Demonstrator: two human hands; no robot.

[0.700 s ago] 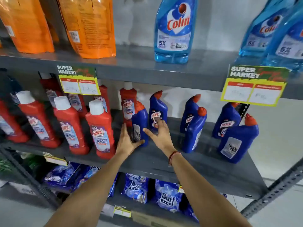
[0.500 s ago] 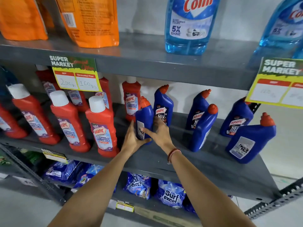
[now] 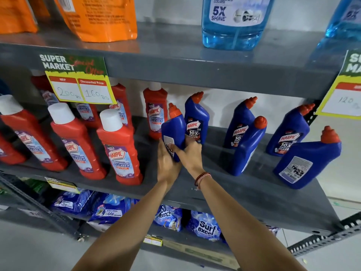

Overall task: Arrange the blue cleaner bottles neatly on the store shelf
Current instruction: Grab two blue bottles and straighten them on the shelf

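Note:
Several blue Harpic cleaner bottles with red caps stand on the grey middle shelf (image 3: 254, 194). My left hand (image 3: 166, 165) and my right hand (image 3: 188, 153) both grip the lower body of the front blue bottle (image 3: 174, 130), which shows its back label. Right behind it stands a second blue bottle (image 3: 197, 118) facing forward. Further right, one blue bottle (image 3: 247, 145) leans in front of another (image 3: 239, 124). At the right end stand two more, one at the back (image 3: 289, 132) and one at the front (image 3: 308, 159) turned backwards.
Red Harpic bathroom cleaner bottles (image 3: 119, 147) fill the shelf's left half. Orange pouches (image 3: 101, 16) and light blue Colin bottles (image 3: 232, 22) sit on the shelf above, with yellow price tags (image 3: 78, 81) hanging from its edge. Blue detergent packs (image 3: 205, 225) lie on the shelf below.
Both hands have closed around the front blue bottle, which they were only reaching for before. The view has moved closer to the shelf.

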